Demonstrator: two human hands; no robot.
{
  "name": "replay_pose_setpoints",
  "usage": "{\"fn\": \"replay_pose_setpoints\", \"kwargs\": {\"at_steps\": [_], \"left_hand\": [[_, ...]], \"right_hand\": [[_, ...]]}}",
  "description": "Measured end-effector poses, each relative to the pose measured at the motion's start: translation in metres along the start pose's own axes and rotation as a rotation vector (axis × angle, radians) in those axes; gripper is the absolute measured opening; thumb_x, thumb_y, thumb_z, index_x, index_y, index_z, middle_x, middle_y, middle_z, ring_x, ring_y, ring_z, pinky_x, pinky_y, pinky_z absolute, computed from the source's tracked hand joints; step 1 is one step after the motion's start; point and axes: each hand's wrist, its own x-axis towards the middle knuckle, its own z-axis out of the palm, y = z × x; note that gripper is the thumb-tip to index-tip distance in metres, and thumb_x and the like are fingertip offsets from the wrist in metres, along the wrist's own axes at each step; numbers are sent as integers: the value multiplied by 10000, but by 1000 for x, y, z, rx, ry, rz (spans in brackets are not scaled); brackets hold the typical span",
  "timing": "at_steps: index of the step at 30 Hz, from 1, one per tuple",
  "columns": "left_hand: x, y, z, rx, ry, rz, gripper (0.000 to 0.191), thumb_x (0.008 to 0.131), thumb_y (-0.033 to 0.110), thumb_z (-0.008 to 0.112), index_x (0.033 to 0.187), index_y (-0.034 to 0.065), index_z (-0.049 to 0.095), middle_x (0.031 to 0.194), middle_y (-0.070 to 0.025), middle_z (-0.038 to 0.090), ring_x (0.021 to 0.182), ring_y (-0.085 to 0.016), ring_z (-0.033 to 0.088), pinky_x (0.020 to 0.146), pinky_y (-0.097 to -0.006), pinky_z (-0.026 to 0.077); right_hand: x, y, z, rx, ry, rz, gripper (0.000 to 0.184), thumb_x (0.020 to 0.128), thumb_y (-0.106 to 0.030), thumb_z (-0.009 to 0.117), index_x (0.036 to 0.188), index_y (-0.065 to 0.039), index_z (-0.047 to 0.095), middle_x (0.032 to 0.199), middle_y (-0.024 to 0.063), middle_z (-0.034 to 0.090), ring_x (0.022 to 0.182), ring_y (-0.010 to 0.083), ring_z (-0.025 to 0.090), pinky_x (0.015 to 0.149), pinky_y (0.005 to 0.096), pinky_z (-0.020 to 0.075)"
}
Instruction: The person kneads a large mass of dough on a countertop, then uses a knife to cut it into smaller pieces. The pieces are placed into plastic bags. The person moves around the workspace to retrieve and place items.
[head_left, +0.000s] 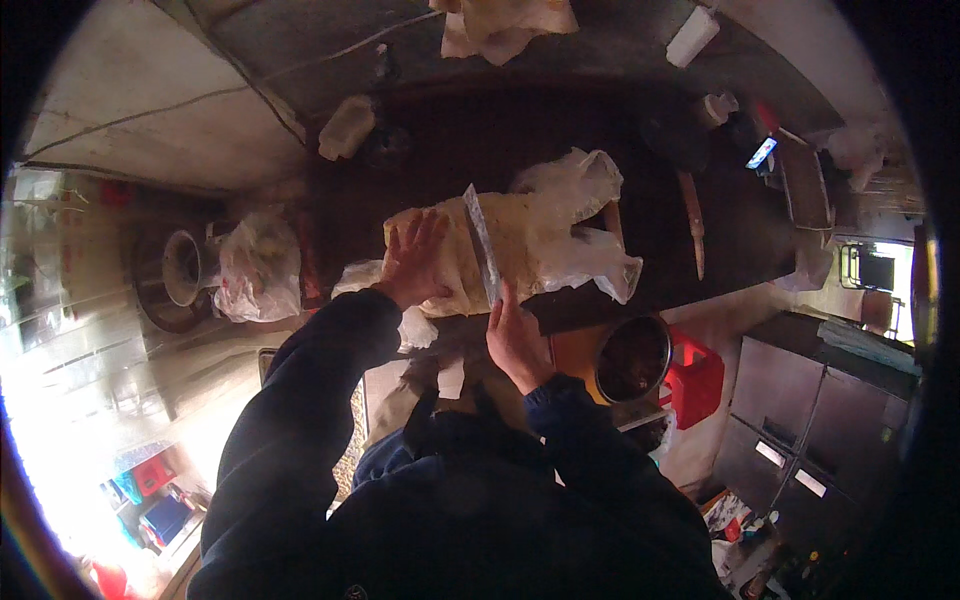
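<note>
A large pale yellow slab (510, 225), its material not clear, lies on a dark table (450, 157) in front of me. My left hand (415, 259) rests with spread fingers on the slab's left end. In my right hand (517, 341) is the handle end of a long knife (482, 244), whose blade points away from me over the middle of the slab. Whether the blade cuts into the slab cannot be told. Clear plastic bags (577, 180) lie around the slab's right side, and more plastic (360, 279) shows at its left edge.
A second long knife (694, 225) lies right on the table. Left is a filled plastic bag (259, 270); a plastic container (347, 127) stands farther back. Near the front edge are a round metal pot (634, 358) and a red plastic stool (694, 379). A lit phone (761, 153) is back right.
</note>
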Motion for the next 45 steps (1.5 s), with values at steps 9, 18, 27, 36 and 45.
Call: {"fn": "replay_pose_setpoints", "kwargs": {"at_steps": [9, 18, 27, 36, 45], "left_hand": [[11, -13, 7, 64, -100, 125, 1263, 550, 468, 887, 1517, 66, 181, 1584, -184, 137, 1466, -385, 131, 1103, -664, 197], [28, -47, 1, -765, -109, 134, 1328, 591, 575, 859, 1538, 60, 85, 1562, -246, 167, 1428, -444, 197, 1125, -586, 217], [0, -85, 34, -808, 262, -168, 1005, 817, 440, 736, 1517, 9, 159, 1490, -306, 293, 1329, -462, 369, 1115, -464, 310], [-111, -97, 68, -318, 338, -137, 737, 862, 391, 648, 1428, 10, 370, 1398, -216, 457, 1340, -382, 373, 1132, -514, 222], [-106, -107, 28, -328, 303, 50, 690, 698, 230, 779, 1312, 98, 493, 1327, -141, 474, 1212, -349, 454, 1068, -492, 329]], "right_hand": [[11, -15, 1, -104, -81, 85, 482, 915, -105, 500, 1364, -29, 340, 903, 302, 648, 822, 476, 635, 726, 562, 502], [27, -9, 10, -144, -13, 15, 320, 908, -100, 503, 1188, 20, 405, 883, 320, 634, 829, 491, 623, 732, 569, 494], [34, -11, 15, -95, -68, 107, 260, 932, -112, 455, 1150, 22, 414, 906, 336, 624, 887, 521, 595, 790, 593, 461], [40, -10, 17, -217, -84, 104, 339, 939, -141, 474, 1211, 59, 442, 958, 326, 622, 879, 487, 611, 754, 549, 492], [41, 1, 21, -144, -18, -16, 369, 920, -120, 467, 1245, 53, 459, 965, 335, 620, 882, 504, 602, 771, 561, 486]]}}
